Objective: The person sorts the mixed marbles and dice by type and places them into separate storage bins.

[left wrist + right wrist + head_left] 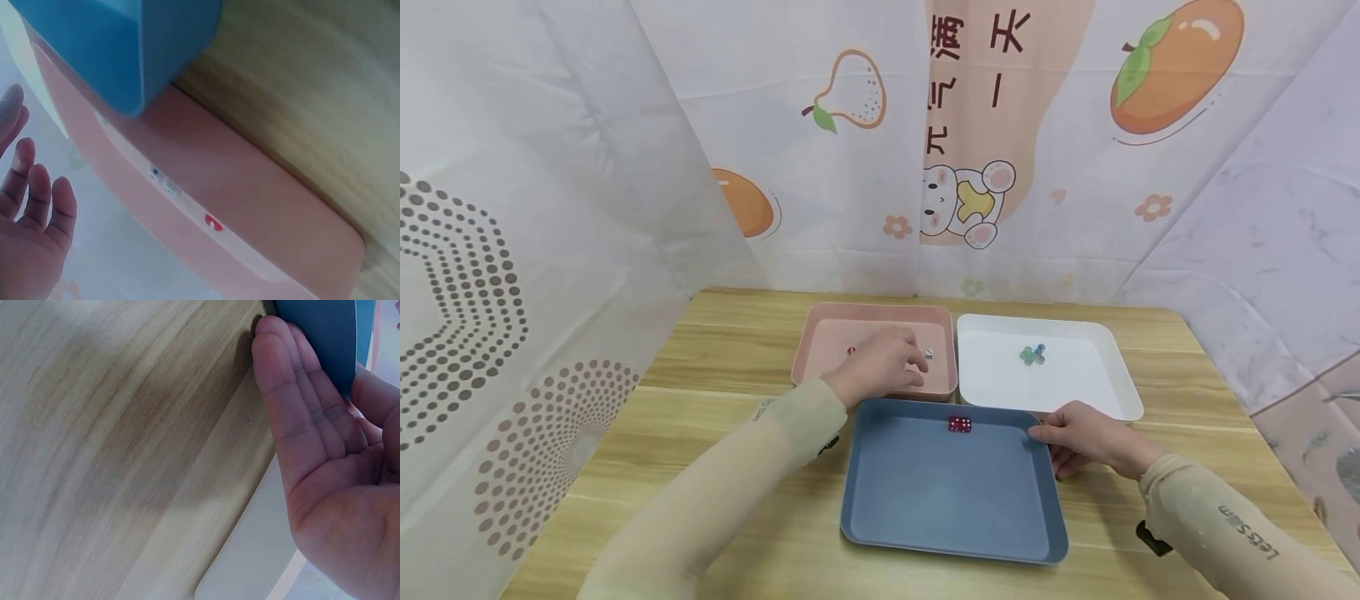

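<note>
My left hand (pixel 880 362) hangs over the pink tray (pixel 880 312), palm down, its fingers relaxed and apart with nothing between them. Below it in that tray are a red die (pixel 852 350) and a white die (pixel 928 353); the left wrist view shows a second white die (pixel 169 186) beside the first. My right hand (pixel 1086 437) grips the blue tray (pixel 955 500) at its far right corner, thumb over the rim and fingers along the outer wall. Two red dice (pixel 959 424) sit together by that tray's far wall.
A white tray (pixel 1082 367) stands right of the pink one, with a few green and blue dice (pixel 1032 355) in it. The trays are on a wood-grain table (pixel 715 467). A printed curtain (pixel 850 192) hangs behind the far edge.
</note>
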`<state>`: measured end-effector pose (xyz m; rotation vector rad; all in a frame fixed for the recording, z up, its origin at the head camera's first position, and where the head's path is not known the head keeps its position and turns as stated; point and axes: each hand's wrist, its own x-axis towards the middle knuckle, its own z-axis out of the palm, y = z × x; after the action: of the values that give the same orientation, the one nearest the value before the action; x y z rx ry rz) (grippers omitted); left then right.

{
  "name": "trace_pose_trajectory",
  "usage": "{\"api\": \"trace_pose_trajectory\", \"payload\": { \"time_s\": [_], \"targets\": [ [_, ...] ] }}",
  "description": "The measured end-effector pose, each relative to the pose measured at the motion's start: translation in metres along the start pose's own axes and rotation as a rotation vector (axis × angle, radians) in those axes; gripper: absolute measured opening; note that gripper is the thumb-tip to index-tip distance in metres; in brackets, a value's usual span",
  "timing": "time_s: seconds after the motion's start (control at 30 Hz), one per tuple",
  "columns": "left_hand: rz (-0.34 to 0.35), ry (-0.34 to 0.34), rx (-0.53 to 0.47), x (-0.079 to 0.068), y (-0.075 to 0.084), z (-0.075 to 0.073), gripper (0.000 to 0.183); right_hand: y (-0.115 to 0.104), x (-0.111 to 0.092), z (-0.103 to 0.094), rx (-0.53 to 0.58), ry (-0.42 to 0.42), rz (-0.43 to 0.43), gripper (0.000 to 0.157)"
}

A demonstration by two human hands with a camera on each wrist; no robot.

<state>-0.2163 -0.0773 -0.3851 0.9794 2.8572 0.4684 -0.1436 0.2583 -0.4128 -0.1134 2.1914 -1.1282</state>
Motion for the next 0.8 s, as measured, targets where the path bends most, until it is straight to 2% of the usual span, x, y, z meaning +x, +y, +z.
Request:
{"api": "trace_pose_trajectory", "payload": {
  "time_s": [0.23,0.47,0.8],
  "targets": [
    [0.047,-0.013,0.006,-0.01,0.014,0.002,0.018,-0.001,0.0,0.0,-0.003,0.004,0.004,0.034],
    [0.098,0.0,0.005,-0.015,0.02,0.008,0.015,0.0,0.0,0.0,-0.004,0.004,0.004,0.034],
    [0.104,-0.023,0.006,-0.021,0.028,0.017,0.015,0.002,0.002,0.0,-0.004,0.008,0.007,0.034]
  ]
}}
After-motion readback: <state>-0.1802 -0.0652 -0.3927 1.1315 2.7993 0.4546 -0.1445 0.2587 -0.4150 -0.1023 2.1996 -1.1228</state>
